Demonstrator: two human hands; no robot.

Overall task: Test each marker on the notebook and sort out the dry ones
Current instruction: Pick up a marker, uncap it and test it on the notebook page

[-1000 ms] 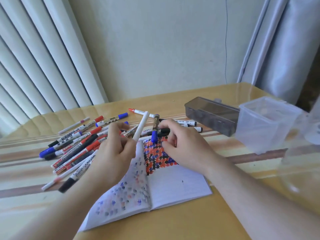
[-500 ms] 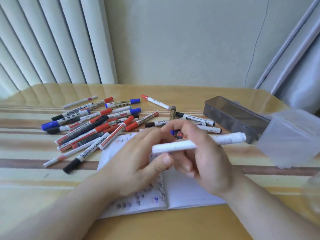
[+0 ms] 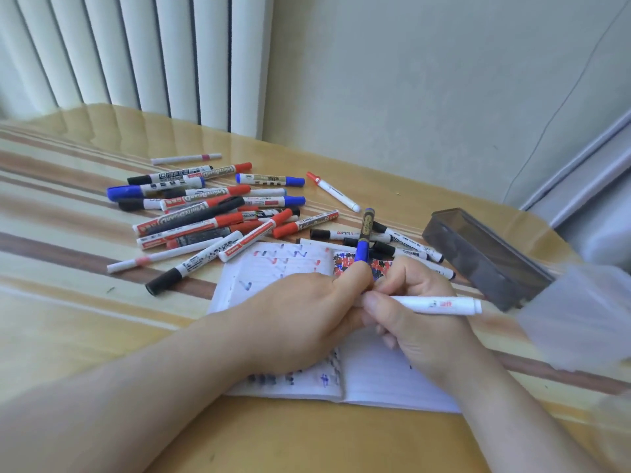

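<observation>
An open notebook with red, blue and black scribbles lies on the table under both hands. A white marker lies level above the right page, barrel pointing right. My right hand grips its left part. My left hand closes on the marker's left end, which is hidden in the fingers. A gold marker with a blue cap lies just beyond my left thumb. Several red, blue and black markers lie heaped on the table beyond the notebook.
A dark translucent box lies on the table to the right of the notebook. A clear plastic container stands blurred at the right edge. Vertical blinds and a wall close the far side of the striped table.
The marker went from upright in my left hand to level between both hands. My view has swung, and the hands have settled lower over the notebook.
</observation>
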